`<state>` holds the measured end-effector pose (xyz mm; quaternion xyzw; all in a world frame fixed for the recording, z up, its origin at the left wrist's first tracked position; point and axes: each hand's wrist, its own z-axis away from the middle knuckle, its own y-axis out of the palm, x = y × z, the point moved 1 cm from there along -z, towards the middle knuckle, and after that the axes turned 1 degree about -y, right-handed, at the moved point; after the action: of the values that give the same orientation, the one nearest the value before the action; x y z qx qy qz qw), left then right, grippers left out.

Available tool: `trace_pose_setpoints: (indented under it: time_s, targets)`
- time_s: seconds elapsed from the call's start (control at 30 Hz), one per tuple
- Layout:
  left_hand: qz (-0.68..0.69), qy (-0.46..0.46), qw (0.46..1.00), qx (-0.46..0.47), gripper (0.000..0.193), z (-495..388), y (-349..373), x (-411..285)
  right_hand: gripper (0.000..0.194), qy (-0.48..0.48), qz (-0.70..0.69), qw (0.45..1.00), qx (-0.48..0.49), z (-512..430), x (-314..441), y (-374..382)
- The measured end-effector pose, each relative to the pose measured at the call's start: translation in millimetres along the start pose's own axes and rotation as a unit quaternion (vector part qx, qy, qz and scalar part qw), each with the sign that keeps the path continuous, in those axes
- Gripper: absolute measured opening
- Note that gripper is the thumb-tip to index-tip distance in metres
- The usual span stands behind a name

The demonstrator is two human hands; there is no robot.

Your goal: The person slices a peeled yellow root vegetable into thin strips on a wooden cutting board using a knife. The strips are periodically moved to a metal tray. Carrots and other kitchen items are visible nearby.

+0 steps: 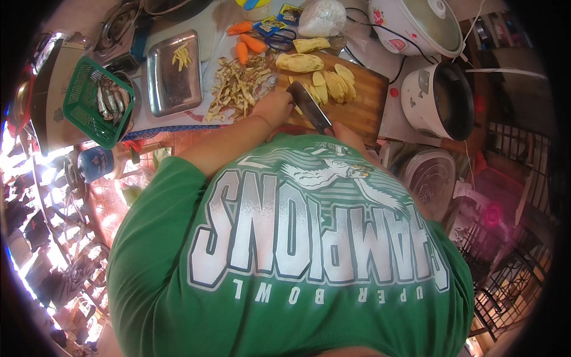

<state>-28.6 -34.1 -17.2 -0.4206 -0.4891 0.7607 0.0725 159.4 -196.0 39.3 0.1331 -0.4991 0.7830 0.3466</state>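
On the wooden cutting board (370,102), my left hand (276,105) rests at the board's left edge, beside the tip of a wide knife blade (311,106). My right hand (341,134), partly hidden by my shirt, is at the knife's near end and grips it. Pale yellow slices (339,85) fan out just beyond the blade, with thin strips under and beside it. A peeled yellow piece (299,63) lies behind the slices, and another (311,44) sits farther back. What my left fingers press on is hard to tell.
Peelings (236,89) are heaped left of the board, near orange carrots (253,43) and blue-handled scissors (280,40). A steel tray (175,100) holds pale strips; a green basket (78,96) holds fish. Rightward stand a white pot (415,96) and a lidded cooker (392,26).
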Motion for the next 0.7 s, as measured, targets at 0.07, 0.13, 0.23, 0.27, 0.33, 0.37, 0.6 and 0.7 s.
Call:
trace_pose_setpoints:
  time_s: [0.07, 0.13, 0.23, 0.27, 0.33, 0.37, 0.6, 0.7]
  targets:
    - [-0.008, 0.000, 1.000, 0.004, 0.018, -0.4, 0.6, 1.6, 0.033, -0.009, -0.003, 1.000, 0.003, -3.0, -5.5, 4.6]
    - [-0.013, 0.010, 1.000, 0.008, 0.018, -2.8, 0.5, 0.7, 0.033, -0.006, -0.052, 0.999, 0.000, -10.9, -25.2, 20.9]
    - [-0.018, 0.018, 1.000, 0.007, 0.017, -2.1, 4.4, 6.8, 0.032, -0.017, -0.019, 0.999, 0.027, -11.3, -15.9, 14.0]
    - [-0.017, 0.019, 1.000, 0.004, 0.017, -1.0, 6.2, 9.7, 0.031, -0.024, 0.011, 0.999, 0.041, -10.5, -7.6, 8.4]
    - [-0.016, 0.031, 0.999, 0.005, 0.016, -4.0, 6.1, 7.5, 0.032, -0.028, 0.021, 0.998, 0.059, -12.8, -11.3, 10.2]
    - [-0.015, 0.033, 0.999, 0.006, 0.016, -4.5, 6.0, 7.0, 0.032, -0.030, 0.027, 0.997, 0.069, -14.8, -14.2, 12.1]
    - [-0.042, 0.029, 0.999, 0.016, 0.016, 0.0, -1.3, 1.1, 0.035, -0.007, -0.040, 0.994, 0.104, -30.8, -39.1, 39.6]
    - [-0.045, 0.021, 0.998, 0.030, 0.017, -2.6, 0.3, 1.8, 0.036, -0.002, -0.085, 0.990, 0.109, -39.0, -55.7, 53.2]
